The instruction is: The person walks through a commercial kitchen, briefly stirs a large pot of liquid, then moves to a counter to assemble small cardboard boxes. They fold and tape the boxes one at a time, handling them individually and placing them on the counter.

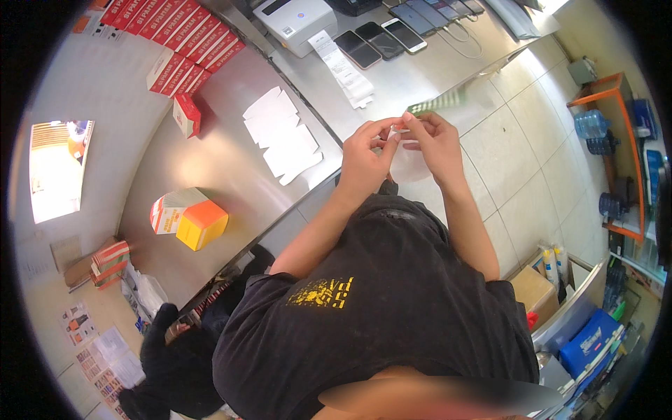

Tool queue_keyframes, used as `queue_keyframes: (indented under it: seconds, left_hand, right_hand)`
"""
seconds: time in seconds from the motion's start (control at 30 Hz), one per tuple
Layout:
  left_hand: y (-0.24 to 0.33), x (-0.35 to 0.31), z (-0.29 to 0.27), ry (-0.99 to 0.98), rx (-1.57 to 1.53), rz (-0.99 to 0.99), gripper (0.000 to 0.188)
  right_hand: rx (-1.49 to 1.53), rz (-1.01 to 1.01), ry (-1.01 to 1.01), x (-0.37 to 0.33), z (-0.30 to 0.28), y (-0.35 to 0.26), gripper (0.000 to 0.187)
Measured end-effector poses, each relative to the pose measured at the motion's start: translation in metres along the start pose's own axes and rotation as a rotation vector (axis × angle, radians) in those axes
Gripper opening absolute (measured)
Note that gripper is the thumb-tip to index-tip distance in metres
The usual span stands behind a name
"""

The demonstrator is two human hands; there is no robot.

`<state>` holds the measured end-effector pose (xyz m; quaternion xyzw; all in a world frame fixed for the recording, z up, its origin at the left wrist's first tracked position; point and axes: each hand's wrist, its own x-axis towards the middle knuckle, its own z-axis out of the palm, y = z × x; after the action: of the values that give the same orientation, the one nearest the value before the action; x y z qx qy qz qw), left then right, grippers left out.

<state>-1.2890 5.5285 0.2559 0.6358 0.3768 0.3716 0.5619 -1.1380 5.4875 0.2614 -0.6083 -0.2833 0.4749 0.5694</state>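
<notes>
My left hand (369,152) and my right hand (437,143) meet in front of my chest, fingertips pinched together. Between them is the top of a thin, translucent plastic bag (409,166), which hangs below my fingers against the pale floor. Its contents cannot be made out. A small reddish spot shows at the pinch. Just beyond my right fingers is a green-and-white striped thing (437,103), blurred, its kind unclear. Nearest to my left hand on the steel counter lies a white unfolded carton (283,136).
Red boxes (175,35) are stacked at the back left. An orange-and-yellow box (203,222) stands on the left counter (231,178). A white printer (297,24), a paper receipt (341,70) and several phones (381,38) sit at the back. An orange-framed rack (633,161) stands right.
</notes>
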Motion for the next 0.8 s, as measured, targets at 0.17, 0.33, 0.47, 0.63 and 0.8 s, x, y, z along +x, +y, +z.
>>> queue_keyframes:
  seconds: [0.17, 0.33, 0.47, 0.63, 0.8]
  left_hand:
    - [-0.004, 0.005, -0.006, 0.001, 0.006, -0.057, 0.031]
    - [-0.014, 0.012, -0.004, 0.014, -0.100, -0.035, 0.030]
    - [0.006, 0.012, -0.005, -0.009, -0.195, -0.141, 0.031]
    - [0.005, 0.015, -0.003, -0.039, -0.234, -0.134, 0.031]
    - [0.002, 0.016, -0.007, -0.067, -0.224, -0.181, 0.030]
  right_hand:
    - [-0.194, -0.126, -0.007, 0.001, -0.017, 0.007, 0.029]
    - [-0.376, -0.292, 0.038, -0.016, -0.005, 0.010, 0.028]
    - [-0.298, -0.191, -0.045, -0.017, -0.005, 0.003, 0.027]
    - [-0.047, -0.032, -0.167, -0.008, -0.021, 0.025, 0.029]
    - [0.170, 0.036, -0.193, -0.005, -0.019, 0.028, 0.029]
